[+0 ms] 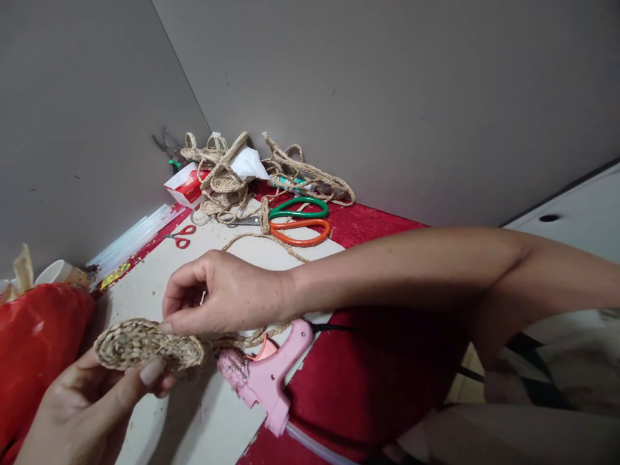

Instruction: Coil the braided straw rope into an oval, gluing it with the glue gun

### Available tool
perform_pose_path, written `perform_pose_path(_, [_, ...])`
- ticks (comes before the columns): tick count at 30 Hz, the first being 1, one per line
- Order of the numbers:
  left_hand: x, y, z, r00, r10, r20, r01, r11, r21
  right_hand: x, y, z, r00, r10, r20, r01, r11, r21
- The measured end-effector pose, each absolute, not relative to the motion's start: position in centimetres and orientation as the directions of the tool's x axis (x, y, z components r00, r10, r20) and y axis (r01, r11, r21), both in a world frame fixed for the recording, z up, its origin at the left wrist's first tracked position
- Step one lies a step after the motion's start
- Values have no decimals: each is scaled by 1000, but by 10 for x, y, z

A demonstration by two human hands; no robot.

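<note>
Between the thumb and fingers of my left hand (92,407) is a small oval piece of coiled, braided straw (130,342), narrower in its middle and shaped like a little sole. My right hand (213,294) is closed in a pinch at the upper edge of this piece; what lies between its fingertips, if anything, is too small to make out. A braided straw cord (252,337) runs off to the right, partly behind a pink glue gun (274,381) lying on the white board with a clear glue stick at its back end.
Beyond my hands lie large scissors (300,232) with green and orange handles, small red scissors (181,240), heaped straw braid (227,184) and pliers (169,148). Clear glue sticks (135,236) line the left edge. A red plastic bag (43,349) stands at left; grey walls (387,97) enclose the back.
</note>
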State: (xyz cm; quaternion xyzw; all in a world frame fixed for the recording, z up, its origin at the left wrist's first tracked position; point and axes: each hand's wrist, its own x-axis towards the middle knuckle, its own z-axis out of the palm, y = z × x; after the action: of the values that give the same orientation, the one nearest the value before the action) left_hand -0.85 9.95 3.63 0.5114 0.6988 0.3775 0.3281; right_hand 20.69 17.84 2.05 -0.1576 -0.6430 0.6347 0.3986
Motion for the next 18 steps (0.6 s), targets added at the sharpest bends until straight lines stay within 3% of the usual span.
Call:
perform_pose_path(3, [-7,98,42,-276,936,-218,378,314,871,207,178,21,-600,717,354,-292,217,-932])
perform_pose_path(5, [-4,97,47,-279,929,-243,335,331,882,207,178,21,-580,730,362,-288,232,-929])
perform_pose_path(13, [-1,98,40,-282,933,-221,250,294,922,206,178,18,-580,754,308,-258,189,-948])
perform_pose_path(18, [2,98,33,-279,940,-195,225,261,939,207,172,17,-567,735,370,-239,283,-929])
